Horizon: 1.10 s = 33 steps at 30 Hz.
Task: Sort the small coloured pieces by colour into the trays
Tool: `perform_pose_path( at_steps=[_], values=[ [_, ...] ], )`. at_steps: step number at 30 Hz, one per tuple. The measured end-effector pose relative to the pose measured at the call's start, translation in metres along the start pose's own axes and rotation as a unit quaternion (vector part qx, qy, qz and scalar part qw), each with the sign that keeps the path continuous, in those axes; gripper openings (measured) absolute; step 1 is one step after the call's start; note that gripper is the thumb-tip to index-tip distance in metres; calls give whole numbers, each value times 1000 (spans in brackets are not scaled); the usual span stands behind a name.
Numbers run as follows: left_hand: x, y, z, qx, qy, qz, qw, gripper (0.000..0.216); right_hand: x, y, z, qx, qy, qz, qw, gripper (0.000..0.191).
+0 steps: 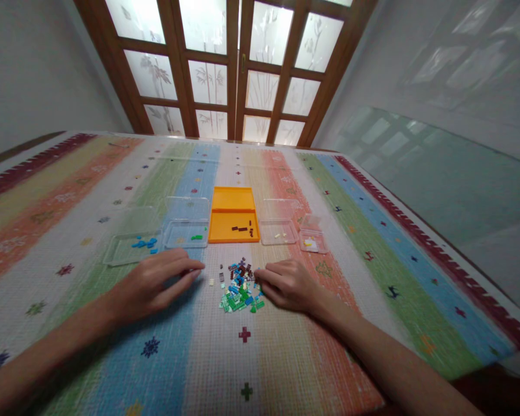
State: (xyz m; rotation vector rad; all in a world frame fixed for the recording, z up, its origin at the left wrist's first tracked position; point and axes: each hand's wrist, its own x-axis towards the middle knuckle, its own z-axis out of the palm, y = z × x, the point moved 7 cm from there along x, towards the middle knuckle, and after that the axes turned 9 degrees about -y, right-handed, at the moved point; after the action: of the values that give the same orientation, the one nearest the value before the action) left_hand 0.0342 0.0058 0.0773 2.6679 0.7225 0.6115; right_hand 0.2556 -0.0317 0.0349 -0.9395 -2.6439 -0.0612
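Note:
A loose pile of small toy building bricks lies on the striped tablecloth, brown at the far side, blue in the middle and green nearest me. My left hand rests just left of it, index finger and thumb stretched out and apart, holding nothing. At the pile's right edge, my right hand has its fingers curled together, the tips touching the bricks. Whatever sits between those fingertips is too small to make out. A pale brick lies apart, between my left fingertips and the pile.
Beyond the pile, an orange case stands open with several brown bricks. Clear boxes flank it: one with blue bricks, one with green bricks, one with pale bricks, and a small box with yellow and white pieces.

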Motion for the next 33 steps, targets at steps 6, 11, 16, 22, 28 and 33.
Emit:
perform_pose_path(
  at_steps=[6,11,16,22,28,33],
  values=[
    [9,30,35,-46,19,-12,999,14,0,-1,-2,-7,2,-5,1000,25],
    [13,29,43,-57,29,-28,998,15,0,-1,-2,-2,10,-11,1000,26],
    [20,30,49,-51,10,-32,998,16,1,-1,-2,-4,2,-8,1000,28],
    [33,36,56,-56,-55,7,997,17,1,-2,-3,-13,6,-12,1000,30],
    [35,34,61,-54,-66,-8,996,14,0,-2,0,-17,3,-14,1000,31],
    [36,31,65,-46,-108,-37,992,13,-1,-2,-1,-16,12,-16,1000,32]
  ],
)
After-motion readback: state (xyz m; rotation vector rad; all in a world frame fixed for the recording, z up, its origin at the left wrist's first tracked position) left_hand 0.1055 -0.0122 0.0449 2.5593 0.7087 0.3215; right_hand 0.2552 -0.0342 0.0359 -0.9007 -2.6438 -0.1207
